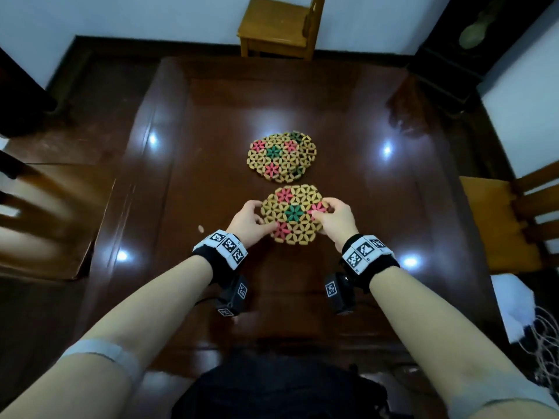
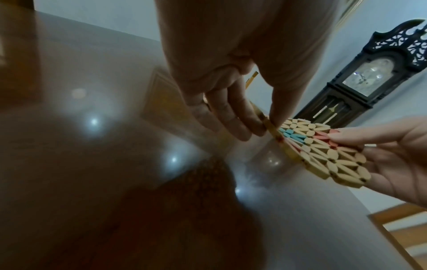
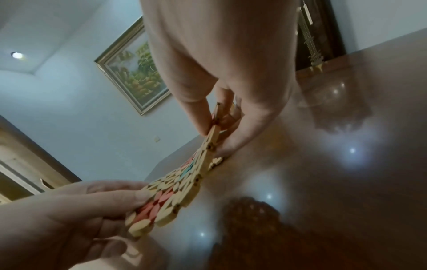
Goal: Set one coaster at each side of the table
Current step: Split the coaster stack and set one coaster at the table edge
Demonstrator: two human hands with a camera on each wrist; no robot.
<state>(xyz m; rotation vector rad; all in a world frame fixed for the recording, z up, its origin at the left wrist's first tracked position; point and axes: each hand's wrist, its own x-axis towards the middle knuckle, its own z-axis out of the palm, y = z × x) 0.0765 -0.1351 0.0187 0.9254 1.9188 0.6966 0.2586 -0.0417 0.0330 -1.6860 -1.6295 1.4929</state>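
A round bamboo coaster (image 1: 292,214) with pink and green flower patterns is held between both hands, a little above the dark glossy table (image 1: 348,116). My left hand (image 1: 263,220) pinches its left edge, thumb on top and fingers (image 2: 233,120) underneath. My right hand (image 1: 322,211) pinches its right edge the same way, as the right wrist view shows at the coaster's (image 3: 180,186) far rim. Just beyond lies a stack of similar coasters (image 1: 282,155) near the table's middle, slightly fanned out.
Wooden chairs stand at the far side (image 1: 281,25), the right (image 1: 514,225) and the left (image 1: 45,219). A tall dark clock (image 2: 360,78) stands at the back right corner. A white cloth (image 1: 514,306) lies by the right chair.
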